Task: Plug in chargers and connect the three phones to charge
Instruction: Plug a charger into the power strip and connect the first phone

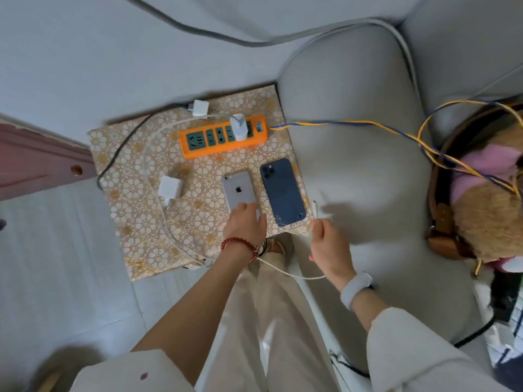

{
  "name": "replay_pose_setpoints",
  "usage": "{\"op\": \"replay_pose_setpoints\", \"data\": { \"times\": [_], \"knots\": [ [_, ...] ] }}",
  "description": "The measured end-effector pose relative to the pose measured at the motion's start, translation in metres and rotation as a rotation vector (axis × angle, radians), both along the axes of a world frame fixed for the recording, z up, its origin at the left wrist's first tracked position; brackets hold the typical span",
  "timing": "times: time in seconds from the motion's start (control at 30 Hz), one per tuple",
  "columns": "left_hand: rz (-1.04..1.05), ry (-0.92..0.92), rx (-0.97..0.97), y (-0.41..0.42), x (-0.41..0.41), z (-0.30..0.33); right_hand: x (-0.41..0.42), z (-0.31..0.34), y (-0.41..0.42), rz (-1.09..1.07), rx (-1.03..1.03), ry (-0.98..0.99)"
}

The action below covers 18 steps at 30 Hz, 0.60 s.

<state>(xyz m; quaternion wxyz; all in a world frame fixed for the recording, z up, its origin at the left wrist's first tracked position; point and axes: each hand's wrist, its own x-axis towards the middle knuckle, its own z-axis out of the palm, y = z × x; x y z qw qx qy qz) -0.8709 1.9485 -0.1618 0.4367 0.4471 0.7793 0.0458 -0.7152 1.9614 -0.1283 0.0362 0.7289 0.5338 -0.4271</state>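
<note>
A: What carries everything here?

B: A low tabletop with a gold and white flower-pattern cloth (135, 222), beside a grey sofa cushion (353, 137). Along its far edge lies the orange plastic power strip with green sockets (223, 137). One white charger plug (239, 127) stands in it; a second white square charger (169, 187) lies loose near the left edge, and a third (199, 108) at the far edge.

A: And the phones?

B: I see only two, both face down near the right edge: the dark blue phone (283, 192) and, just beside it, the silver phone (239, 189). A third one is not visible.

A: The hands?

B: The left hand (244, 222) lies on the near end of the silver phone; whether the grip is closed I cannot tell. The right hand (325, 239) pinches the thin white cable (288, 271), connector end (315, 207) pointing up.

A: What may go wrong?

B: I think the slack cable may catch on the left wrist. Also the connector may miss the port if the phone slides on the smooth cloth.
</note>
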Motion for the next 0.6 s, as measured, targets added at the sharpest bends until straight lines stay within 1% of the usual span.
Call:
{"op": "replay_pose_setpoints", "data": {
  "times": [0.07, 0.13, 0.23, 0.3, 0.4, 0.6],
  "knots": [
    [-0.004, 0.018, 0.018, 0.020, 0.018, -0.016, 0.002, -0.011, -0.002, 0.057, 0.114, -0.093],
    [-0.008, 0.081, 0.008, 0.033, 0.034, -0.030, 0.003, -0.019, -0.003, 0.106, 0.218, -0.140],
    [0.020, 0.246, -0.030, 0.042, 0.058, -0.045, 0.008, -0.028, -0.003, 0.175, 0.286, -0.158],
    [0.064, 0.307, -0.036, 0.043, 0.070, -0.051, 0.012, -0.031, -0.005, 0.187, 0.292, -0.154],
    [0.157, 0.309, -0.025, 0.043, 0.086, -0.053, 0.020, -0.031, -0.007, 0.175, 0.265, -0.136],
    [0.343, 0.234, -0.070, 0.063, 0.100, -0.042, 0.031, -0.020, -0.009, 0.195, 0.247, -0.102]
  ]
}}
